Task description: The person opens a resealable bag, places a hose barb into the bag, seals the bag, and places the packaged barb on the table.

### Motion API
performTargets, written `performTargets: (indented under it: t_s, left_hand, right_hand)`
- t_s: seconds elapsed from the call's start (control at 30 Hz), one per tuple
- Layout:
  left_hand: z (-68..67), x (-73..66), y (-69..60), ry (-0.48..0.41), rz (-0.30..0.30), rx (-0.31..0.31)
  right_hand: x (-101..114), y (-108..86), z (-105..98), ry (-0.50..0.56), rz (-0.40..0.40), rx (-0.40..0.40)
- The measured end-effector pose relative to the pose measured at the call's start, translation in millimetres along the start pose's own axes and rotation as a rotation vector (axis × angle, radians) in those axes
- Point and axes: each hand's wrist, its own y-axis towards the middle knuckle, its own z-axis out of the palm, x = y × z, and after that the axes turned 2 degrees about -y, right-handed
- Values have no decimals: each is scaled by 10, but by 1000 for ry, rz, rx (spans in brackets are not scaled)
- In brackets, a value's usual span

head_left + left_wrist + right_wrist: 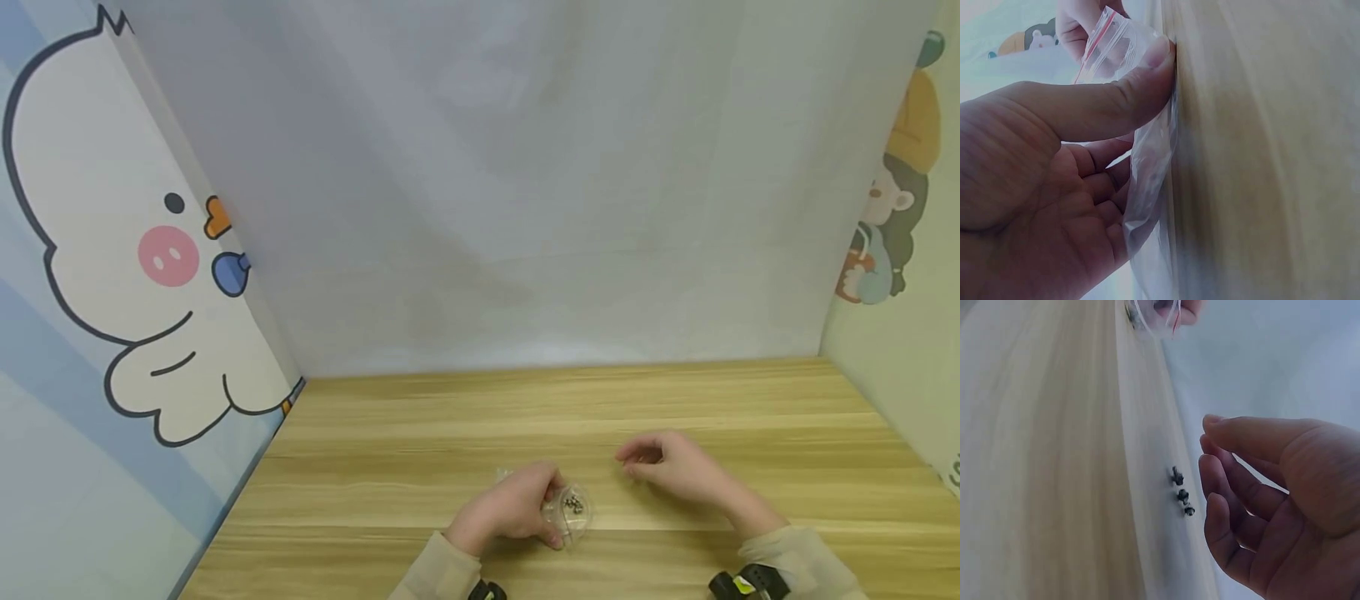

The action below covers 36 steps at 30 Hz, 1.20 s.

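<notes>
My left hand (517, 504) grips a clear zip-lock bag (1150, 147) low over the table, thumb on one side and fingers on the other. The bag's red-striped mouth shows in the left wrist view. In the head view its rounded opening faces up, and several small dark screws (573, 504) show inside. My right hand (678, 471) hovers to the right of the bag, fingers loosely bent, with nothing visibly held. Beside its fingertips in the right wrist view, three small dark screws (1182, 496) appear to lie on the table; the head view does not show them.
The wood-grain table (390, 433) spreads around both hands. A pale grey sheet (487, 208) stands along its back edge. Printed panels, one with a white cartoon figure (97, 200), flank it left and right. Dark wrist bands (753, 582) sit at the sleeves.
</notes>
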Motion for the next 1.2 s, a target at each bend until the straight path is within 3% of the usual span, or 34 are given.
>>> performTargets:
  t_s: [0.6,0.93,1.2]
  left_hand:
    - [-7,4,7,42,4,3]
    - [-4,7,4,12,-12,6]
    - [-5,0,-4,-3,-9,5]
  right_hand:
    - [-202,-13,-129,-27,78,-50]
    - [-281,-18,-139,-3,64,14]
    - [-249,-26,-127,-62,20,21]
